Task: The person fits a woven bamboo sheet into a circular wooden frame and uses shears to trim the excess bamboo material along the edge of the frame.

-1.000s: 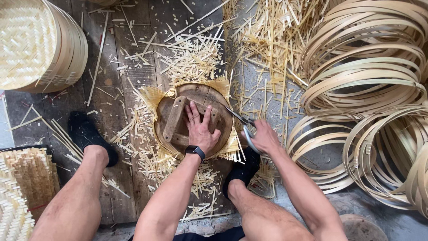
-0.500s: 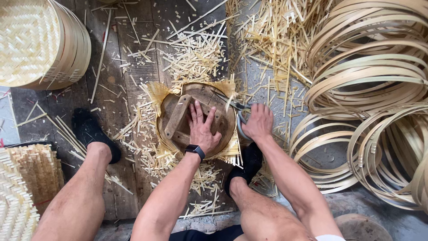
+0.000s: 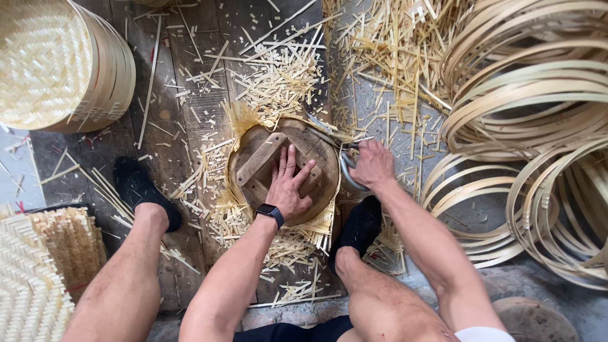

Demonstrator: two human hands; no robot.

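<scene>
Now left hand point(image 3: 288, 189) presses wooden disc point(image 3: 253, 168), fingers spread — right hand point(image 3: 373, 163) clamped on shears point(image 3: 345, 166).

Left hand point(image 3: 288, 185): palm down, fingers point(image 3: 291, 159) extended and slightly spread, pointing away from the body; thumb set apart toward the right. The wrist bears a dark watch point(image 3: 270, 213) on a black strap. Left forearm runs straight from the lower centre of the view up to the hand, elbow bent near the body.

Right hand point(image 3: 373, 166): curled into a closed grip, knuckles up, back of the hand toward the camera; what the fingers enclose is largely hidden. Right forearm extends diagonally from the lower right, wrist nearly straight.

Both arms are bare. The hands lie near each other but apart, the left slightly lower than the right.
</scene>
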